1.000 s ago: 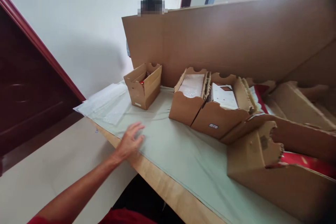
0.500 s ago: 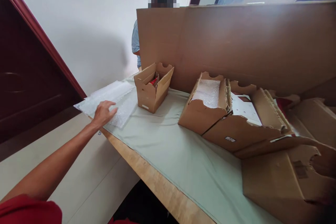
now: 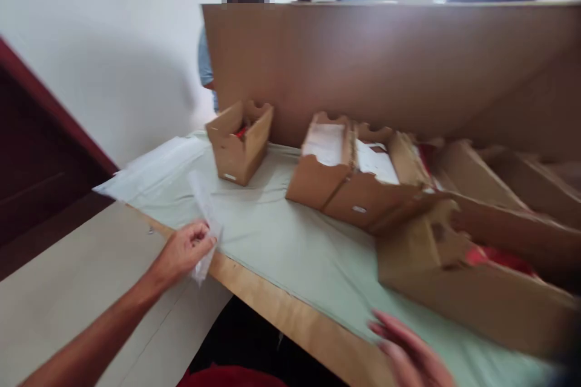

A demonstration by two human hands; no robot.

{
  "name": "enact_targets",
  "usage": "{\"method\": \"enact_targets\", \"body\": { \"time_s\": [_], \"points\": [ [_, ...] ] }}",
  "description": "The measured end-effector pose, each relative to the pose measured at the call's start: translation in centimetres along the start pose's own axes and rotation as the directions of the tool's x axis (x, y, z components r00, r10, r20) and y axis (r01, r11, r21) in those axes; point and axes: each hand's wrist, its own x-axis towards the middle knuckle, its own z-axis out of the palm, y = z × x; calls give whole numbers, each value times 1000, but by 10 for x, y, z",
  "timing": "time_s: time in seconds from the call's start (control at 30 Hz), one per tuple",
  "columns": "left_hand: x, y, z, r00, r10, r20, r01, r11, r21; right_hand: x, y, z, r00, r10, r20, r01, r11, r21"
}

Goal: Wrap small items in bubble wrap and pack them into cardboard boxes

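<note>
A thin clear sheet of bubble wrap [image 3: 202, 196] is pinched in my left hand [image 3: 184, 251], its fingers closed over the lower part. The sheet stands almost edge-on above the table's front edge. More bubble wrap sheets [image 3: 157, 160] lie flat at the table's far left end. My right hand [image 3: 411, 351] enters at the bottom right, blurred, with fingers stretched out and nothing visible in it. Nearest to it is a long cardboard box [image 3: 454, 296] with something red inside.
A small open cardboard box [image 3: 231, 160] with red contents stands at the back left. Several cardboard bins [image 3: 313, 184] run along the right, some holding white pieces. Behind them rises a tall cardboard panel [image 3: 363, 60]; a person in a blue sleeve [image 3: 206, 63] is beyond it.
My left hand has taken a bubble wrap sheet from the pile and drawn it back toward me. My right hand has come into view. The view has turned to the right.
</note>
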Motion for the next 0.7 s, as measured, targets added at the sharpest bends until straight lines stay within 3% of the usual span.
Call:
{"method": "enact_targets", "body": {
  "time_s": [0.03,0.1,0.17,0.23,0.3,0.33,0.43,0.53,0.6,0.7],
  "points": [
    [-13,16,17,999,14,50,-7,991,-133,-12,-7,14,992,-61,107,62,998,-4],
    [-38,47,55,987,21,161,38,934,-356,-27,-21,44,912,-223,345,235,972,6],
    [-60,71,87,949,85,302,90,849,-520,-26,-26,66,873,-324,365,340,940,23],
    [-74,85,109,899,199,390,68,816,-574,-18,-19,68,932,-284,226,282,959,42],
    [-77,87,121,893,286,348,-71,852,-518,-12,-5,52,995,-96,38,91,989,117],
    [-75,86,124,903,317,290,-159,874,-459,-10,3,39,999,23,-32,-17,983,181],
    [-61,76,124,927,349,135,-308,917,-255,-5,26,-6,958,284,-33,-253,896,366],
    [-48,75,120,928,351,124,-331,931,-155,1,48,-49,929,371,-11,-341,866,366],
    [-44,81,121,901,407,151,-391,912,-123,3,62,-74,913,386,-130,-353,909,219],
    [-39,91,130,813,551,188,-548,833,-71,-6,76,-99,864,321,-388,-371,927,-60]
  ]
}}
